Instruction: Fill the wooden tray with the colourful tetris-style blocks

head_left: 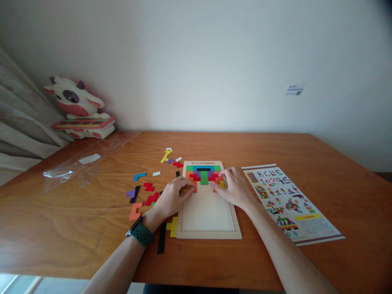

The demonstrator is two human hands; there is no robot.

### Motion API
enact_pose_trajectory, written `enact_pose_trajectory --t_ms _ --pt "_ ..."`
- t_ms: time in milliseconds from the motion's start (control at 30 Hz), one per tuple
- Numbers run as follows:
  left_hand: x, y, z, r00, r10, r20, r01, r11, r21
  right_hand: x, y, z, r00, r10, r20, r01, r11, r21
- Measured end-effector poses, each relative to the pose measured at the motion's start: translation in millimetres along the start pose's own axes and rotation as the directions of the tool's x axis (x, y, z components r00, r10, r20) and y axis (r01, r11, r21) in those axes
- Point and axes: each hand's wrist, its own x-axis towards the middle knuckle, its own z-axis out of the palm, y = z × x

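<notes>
A pale wooden puzzle tray (208, 235) lies before me. Its far end is filled with coloured tetromino-like pieces, among them a green piece (204, 177) in the middle; the near part is bare. My left hand (174, 197), with a dark green watch band (141, 234) on the wrist, reaches over the tray's left rim. Its thumb and index finger come together at an orange piece (195, 188). Over the right side, my right hand (235, 188) has thumb and fingers apart, the tips touching red and orange pieces. Its palm hides part of the right rim.
Loose pieces lie left of the tray, including a blue piece (139, 176), an orange C-shaped piece (135, 211), a black bar (161, 239) and a yellow piece (172, 227). A printed pattern sheet (290, 204) rests on the right. Clear plastic (67, 173) and a cow keyboard toy (81, 108) are far left.
</notes>
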Motion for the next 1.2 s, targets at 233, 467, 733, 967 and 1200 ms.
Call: enact_pose_trajectory --t_ms 233,467,733,967,1200 --pt "1 -26 -18.0 0.96 -0.005 -0.281 0.135 0.884 0.447 2 8 4 0.997 -0.021 -0.069 0.025 0.997 0.066" --pt "-6 -55 -39.2 0.951 -0.144 -0.273 0.29 0.721 0.629 2 11 7 0.995 -0.043 -0.088 0.047 0.998 0.041" --pt "-3 -50 -44.3 0.95 -0.208 -0.235 0.308 0.755 0.578 2 11 6 0.997 -0.031 -0.069 0.035 0.998 0.057" --pt "-3 -50 -43.8 0.923 -0.257 -0.286 0.373 0.776 0.508 2 10 4 0.998 -0.021 -0.063 0.026 0.997 0.071" --pt "-3 -54 -41.1 0.922 -0.252 -0.295 0.373 0.784 0.497 2 12 5 0.997 -0.031 -0.068 0.035 0.998 0.056"
